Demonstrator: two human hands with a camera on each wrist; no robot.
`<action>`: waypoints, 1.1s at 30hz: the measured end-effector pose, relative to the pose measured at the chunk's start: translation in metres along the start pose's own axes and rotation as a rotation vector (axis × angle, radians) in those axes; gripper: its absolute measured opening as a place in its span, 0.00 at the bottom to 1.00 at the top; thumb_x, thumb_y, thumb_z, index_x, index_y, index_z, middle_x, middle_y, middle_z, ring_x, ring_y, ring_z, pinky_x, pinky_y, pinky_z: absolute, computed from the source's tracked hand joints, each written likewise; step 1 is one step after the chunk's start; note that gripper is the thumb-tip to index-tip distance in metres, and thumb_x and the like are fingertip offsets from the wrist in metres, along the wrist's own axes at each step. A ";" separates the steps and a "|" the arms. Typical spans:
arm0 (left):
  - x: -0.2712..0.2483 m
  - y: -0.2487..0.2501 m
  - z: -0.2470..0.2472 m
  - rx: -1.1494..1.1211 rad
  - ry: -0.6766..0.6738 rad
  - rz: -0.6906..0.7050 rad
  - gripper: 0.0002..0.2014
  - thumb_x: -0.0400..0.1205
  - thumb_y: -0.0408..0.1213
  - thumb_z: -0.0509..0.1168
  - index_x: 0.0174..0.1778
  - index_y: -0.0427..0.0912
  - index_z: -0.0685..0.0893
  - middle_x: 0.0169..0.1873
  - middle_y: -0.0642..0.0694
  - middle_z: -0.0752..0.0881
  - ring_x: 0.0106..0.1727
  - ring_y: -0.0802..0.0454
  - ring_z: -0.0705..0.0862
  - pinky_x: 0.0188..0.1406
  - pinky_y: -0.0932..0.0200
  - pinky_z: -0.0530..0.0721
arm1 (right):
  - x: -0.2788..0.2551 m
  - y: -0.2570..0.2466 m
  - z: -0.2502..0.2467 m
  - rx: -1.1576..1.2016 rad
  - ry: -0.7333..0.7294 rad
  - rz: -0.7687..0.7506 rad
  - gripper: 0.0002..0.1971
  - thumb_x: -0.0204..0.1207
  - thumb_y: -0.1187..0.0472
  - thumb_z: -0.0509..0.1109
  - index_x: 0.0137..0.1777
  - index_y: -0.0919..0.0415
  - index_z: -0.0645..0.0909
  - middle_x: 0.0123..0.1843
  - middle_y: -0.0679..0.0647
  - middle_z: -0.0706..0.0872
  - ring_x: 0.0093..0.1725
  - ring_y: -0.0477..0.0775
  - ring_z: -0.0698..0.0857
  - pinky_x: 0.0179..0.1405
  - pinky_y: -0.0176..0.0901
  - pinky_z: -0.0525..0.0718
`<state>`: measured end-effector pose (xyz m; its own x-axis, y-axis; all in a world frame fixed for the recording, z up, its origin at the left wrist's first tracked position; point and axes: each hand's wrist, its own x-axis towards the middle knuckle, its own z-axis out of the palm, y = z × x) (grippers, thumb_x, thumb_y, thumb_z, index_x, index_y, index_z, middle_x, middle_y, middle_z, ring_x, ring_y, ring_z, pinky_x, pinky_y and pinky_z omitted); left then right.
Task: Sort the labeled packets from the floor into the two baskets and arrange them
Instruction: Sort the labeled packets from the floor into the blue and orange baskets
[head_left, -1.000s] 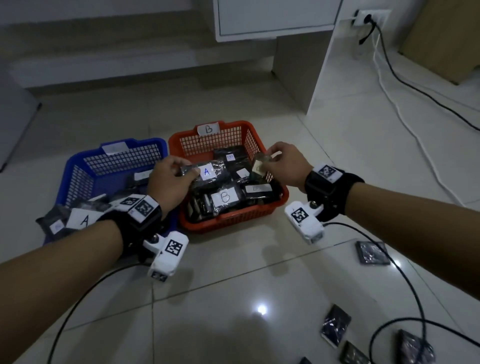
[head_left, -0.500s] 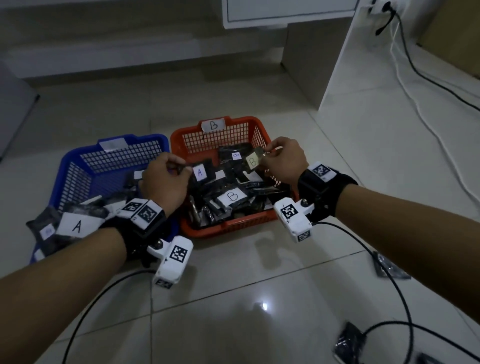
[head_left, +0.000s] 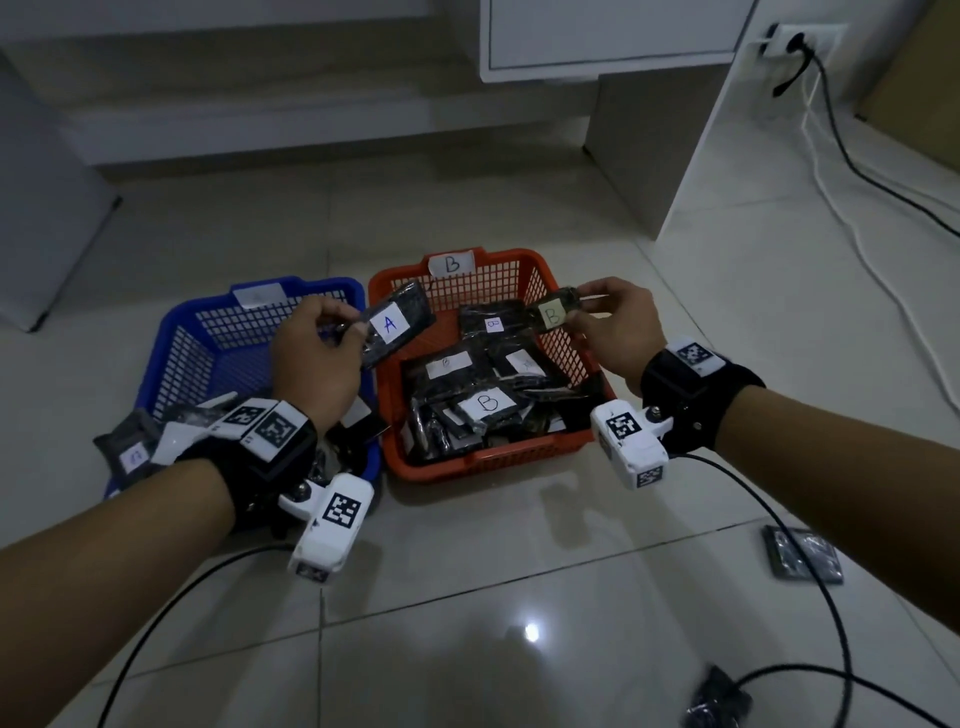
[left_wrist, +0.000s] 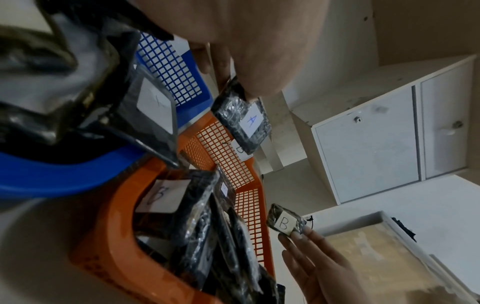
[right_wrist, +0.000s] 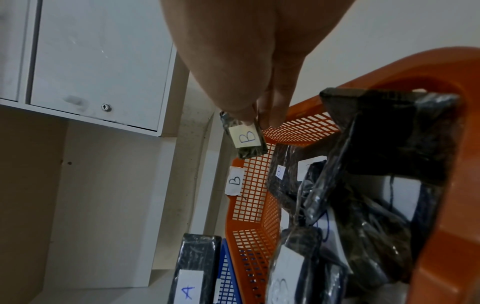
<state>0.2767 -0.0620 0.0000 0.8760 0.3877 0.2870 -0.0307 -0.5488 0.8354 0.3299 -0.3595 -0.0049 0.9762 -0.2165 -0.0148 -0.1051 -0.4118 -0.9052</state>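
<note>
Both hands are up over the baskets, each with a packet. The left hand (head_left: 317, 358) pinches the A packet (head_left: 397, 328) by its near end, thumb on top and fingers curled beneath; the packet juts out to that hand's right, tilted, label up, hanging over the seam where the blue basket (head_left: 171, 358) meets the orange basket (head_left: 566, 358). In the left wrist view the thumb presses the A packet (left_wrist: 242, 117) at its corner.

Across from it, the right hand (head_left: 615, 332) holds the small B packet (head_left: 553, 312) by fingertips, its yellowish label facing up, poised above the far right part of the orange basket. The right wrist view shows thumb and finger closed on the top edge of the B packet (right_wrist: 245, 136), hanging clear of the mesh wall.

Below and between the hands, the orange basket is heaped with dark packets, several showing B labels, and its far rim carries a B tag (head_left: 452, 263). The blue basket lies under the left wrist, packets piled at its near end. Near the right forearm, a loose packet (head_left: 802, 561) rests on the floor (head_left: 519, 571).
</note>
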 end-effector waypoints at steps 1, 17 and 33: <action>0.001 0.000 -0.004 0.003 0.004 0.007 0.03 0.81 0.31 0.70 0.49 0.41 0.84 0.50 0.48 0.87 0.54 0.51 0.86 0.43 0.65 0.83 | -0.001 -0.001 -0.001 0.011 -0.011 0.001 0.11 0.74 0.68 0.77 0.48 0.50 0.83 0.47 0.53 0.91 0.43 0.57 0.92 0.42 0.59 0.93; -0.012 -0.013 -0.074 0.024 -0.136 -0.094 0.07 0.81 0.30 0.70 0.51 0.45 0.88 0.52 0.47 0.89 0.51 0.52 0.89 0.52 0.55 0.89 | -0.022 -0.019 0.033 -0.012 -0.115 0.189 0.08 0.74 0.63 0.81 0.44 0.61 0.84 0.39 0.62 0.92 0.35 0.58 0.93 0.40 0.55 0.94; 0.023 -0.035 -0.105 0.191 -0.005 -0.140 0.09 0.82 0.31 0.68 0.56 0.39 0.90 0.55 0.42 0.90 0.56 0.44 0.87 0.59 0.52 0.85 | -0.033 -0.018 0.036 -0.219 -0.068 0.036 0.07 0.73 0.63 0.75 0.39 0.49 0.85 0.49 0.54 0.91 0.44 0.57 0.91 0.49 0.58 0.92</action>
<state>0.2472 0.0434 0.0266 0.8678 0.4664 0.1713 0.1828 -0.6203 0.7628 0.3064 -0.3135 -0.0034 0.9809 -0.1769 -0.0808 -0.1713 -0.5889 -0.7899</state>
